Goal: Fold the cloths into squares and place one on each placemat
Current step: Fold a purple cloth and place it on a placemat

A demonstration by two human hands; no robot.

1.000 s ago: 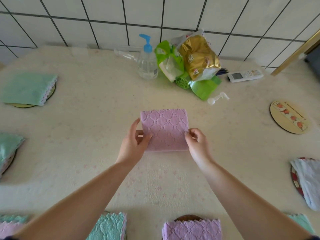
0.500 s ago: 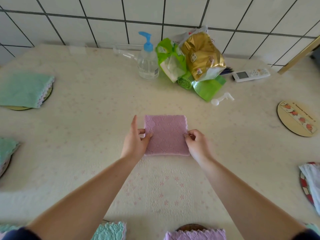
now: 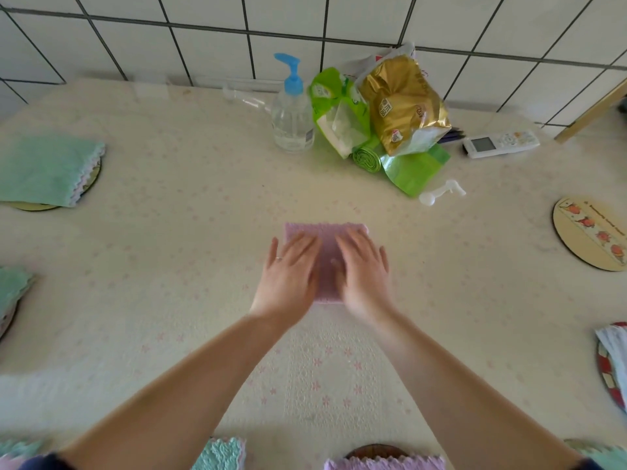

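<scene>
Both hands flat on the pink cloth (image 3: 327,262), mid-tabletop. Left hand (image 3: 288,269) and right hand (image 3: 363,269) lie side by side, fingers straight, spread, pointing toward the far edge; palms press down, nothing gripped. Cloth looks folded to approx. a square, roughly even sides, so no clear long axis. Far hem shows beyond the fingertips, near hem between the wrists; a strip of it shows between the hands.

Judgement: fold is done or nearly so, this is the flattening step; placing not yet done.

Key relation: the bare placemat (image 3: 590,232) sits near the right edge of the tabletop, well apart from the cloth, to the right and slightly farther off. Right hand is the nearer one. Cloth must be pinched at an edge before transfer; a flat palm can't lift it.

Other mats: green cloth (image 3: 47,171) covers one at the far-left corner; another green one at the left edge; white cloth (image 3: 614,354) on a mat at the right edge. More cloths at the near edge, partly cut off.

Surface: cream tablecloth (image 3: 169,266) w/ faint flower print, soft, low slip. Room: white tiled wall (image 3: 203,15) behind; pump bottle (image 3: 292,113), bags (image 3: 400,106), remote (image 3: 500,144) along the far edge.
</scene>
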